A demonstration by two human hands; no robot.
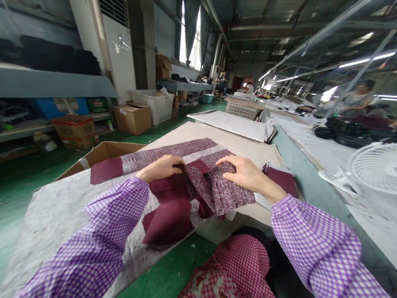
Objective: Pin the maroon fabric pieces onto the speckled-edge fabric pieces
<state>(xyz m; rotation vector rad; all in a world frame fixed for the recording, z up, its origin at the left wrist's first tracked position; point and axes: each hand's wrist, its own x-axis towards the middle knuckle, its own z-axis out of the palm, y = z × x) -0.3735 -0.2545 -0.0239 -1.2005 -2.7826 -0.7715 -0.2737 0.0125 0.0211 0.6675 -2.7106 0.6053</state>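
Observation:
A speckled maroon knit fabric piece (pixel 223 188) is stretched between my two hands over the front edge of the grey table (pixel 61 218). My left hand (pixel 163 168) pinches its left end, where smooth maroon fabric (pixel 170 217) hangs and lies beneath. On the right, my right hand (pixel 244 171) grips the upper edge of the knit with curled fingers. Behind my hands, a long knit strip with a smooth maroon end (pixel 107 170) lies flat. Another folded maroon piece (pixel 282 180) rests beyond my right wrist.
An open cardboard box (pixel 110 150) stands behind the table's left side. A white board (pixel 231 123) lies at the far end. To the right are a white fan (pixel 393 167) and a long table (pixel 377 225). A person (pixel 358 98) sits beyond it.

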